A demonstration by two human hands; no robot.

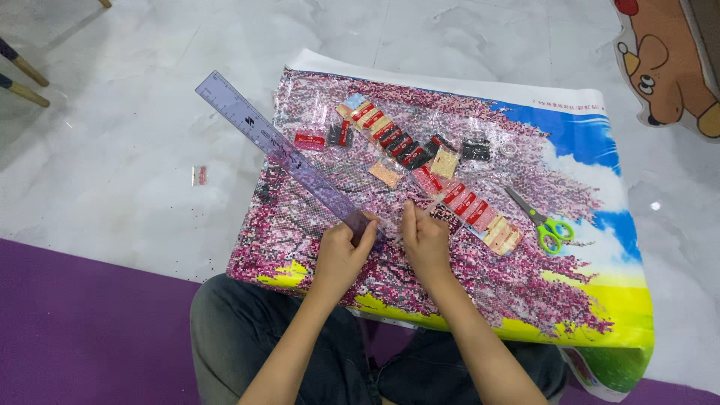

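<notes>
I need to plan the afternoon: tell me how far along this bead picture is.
Done: most of the canvas looks covered with pink blossom, blue sky and yellow ground. In hand: the left hand holds a clear ruler on the picture, and the right hand grips a thin pen by its end. Left: bead packets lie unused beside scissors; bare patches cannot be made out.

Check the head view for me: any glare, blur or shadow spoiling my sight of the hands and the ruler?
Head view: even, soft light; small glare spot on the floor at right. The left hand, right hand and clear purple ruler are sharp enough; only faint shadows under them on the picture canvas.
</notes>
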